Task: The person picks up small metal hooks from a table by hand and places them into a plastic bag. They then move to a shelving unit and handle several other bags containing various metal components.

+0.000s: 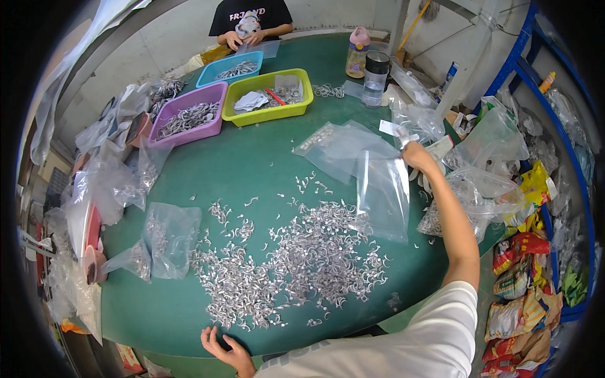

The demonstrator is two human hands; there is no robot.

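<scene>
A wide heap of small curved silver-grey metal pieces (315, 258) is spread over the near middle of the green table (252, 170). My left hand (228, 353) rests at the table's near edge, just below the heap, fingers apart and holding nothing. My right arm reaches far to the right, where my right hand (416, 155) has its fingers closed beside the top corner of a clear plastic bag (383, 195). What those fingers grip is too small to make out. A small white card (389, 128) lies just beyond them. More clear bags (337, 148) overlap to the left, one with small pieces inside.
Purple (189, 135), yellow-green (271, 112) and blue (230, 68) baskets of metal parts stand at the back left. A pink-lidded bottle (357, 53) and a clear tumbler (375, 79) are behind. Filled bags (173, 239) lie left. Across the table sits another person (252, 25).
</scene>
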